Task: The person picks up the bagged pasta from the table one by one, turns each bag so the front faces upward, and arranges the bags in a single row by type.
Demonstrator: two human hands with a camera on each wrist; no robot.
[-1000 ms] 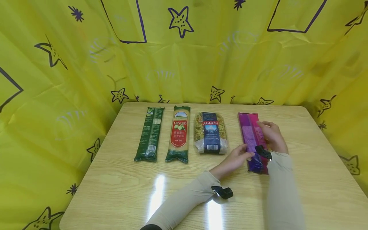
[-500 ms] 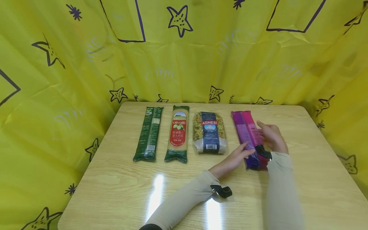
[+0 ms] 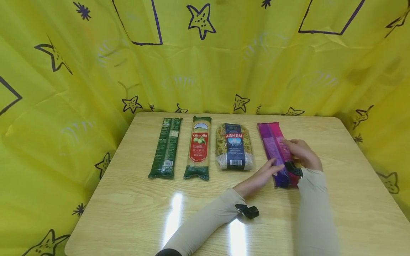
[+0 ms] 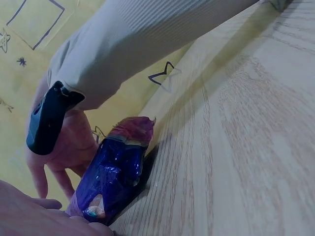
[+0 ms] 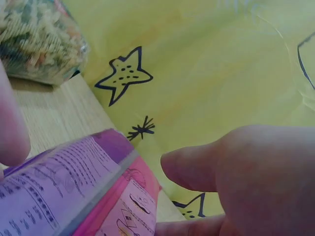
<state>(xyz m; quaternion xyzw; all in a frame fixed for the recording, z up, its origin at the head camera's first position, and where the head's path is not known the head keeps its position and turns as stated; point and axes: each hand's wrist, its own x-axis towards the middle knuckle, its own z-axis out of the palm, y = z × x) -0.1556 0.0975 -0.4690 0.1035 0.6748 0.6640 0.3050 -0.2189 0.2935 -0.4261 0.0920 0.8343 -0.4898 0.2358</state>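
A long pink and purple plastic packet (image 3: 271,144) lies on the table at the right end of a row, slightly slanted. My left hand (image 3: 258,177) is at its lower left edge, fingers extended against the side. At the right edge is my right hand (image 3: 302,153), its fingertips right at the packet. In the right wrist view the right thumb (image 5: 192,167) stands straight and apart from the packet's printed face. The left wrist view shows the packet's dark blue and pink end (image 4: 115,164) on the wood, beside the left fingers (image 4: 54,221).
Left of the packet lie a bag of Agnesi pasta (image 3: 235,145), an Olivoilà spaghetti packet (image 3: 199,147) and a dark green packet (image 3: 166,147). A yellow curtain (image 3: 198,71) with star drawings hangs behind the wooden table (image 3: 128,209).
The pink and purple packet has slid left and a little away, toward the Agnesi bag. My right hand came off its edge, then moved left to it again. The left hand has hardly moved.
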